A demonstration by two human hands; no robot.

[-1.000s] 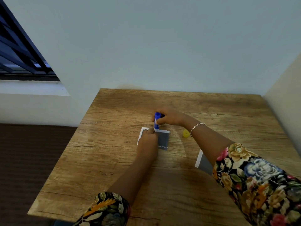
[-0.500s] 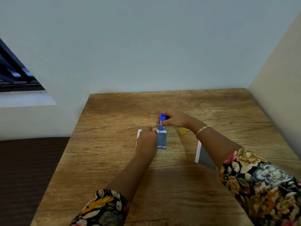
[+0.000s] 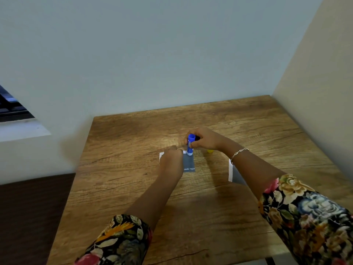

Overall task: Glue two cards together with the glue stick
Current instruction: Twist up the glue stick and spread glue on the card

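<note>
The right hand (image 3: 205, 139) grips the glue stick (image 3: 190, 144) upright on the card (image 3: 189, 163); the left hand (image 3: 172, 159) presses flat on it.

Counter (image 3: 122, 188): wooden top with brown grain and dark crack lines, set into a corner of the room; taken here as the landmark.
Back wall (image 3: 152, 54): pale blue-grey, plain, rising straight from the counter's far edge.
Side wall (image 3: 321, 92): cream, meeting the counter's right edge and joining the back wall at the far right corner.
Window (image 3: 11, 106): dark frame with bars, to the left of the counter and higher than its top, only partly in view.
Window sill (image 3: 21, 131): white ledge just under the window, left of the counter's far left corner.
Floor (image 3: 32, 217): dark brown, below the counter's left edge.
</note>
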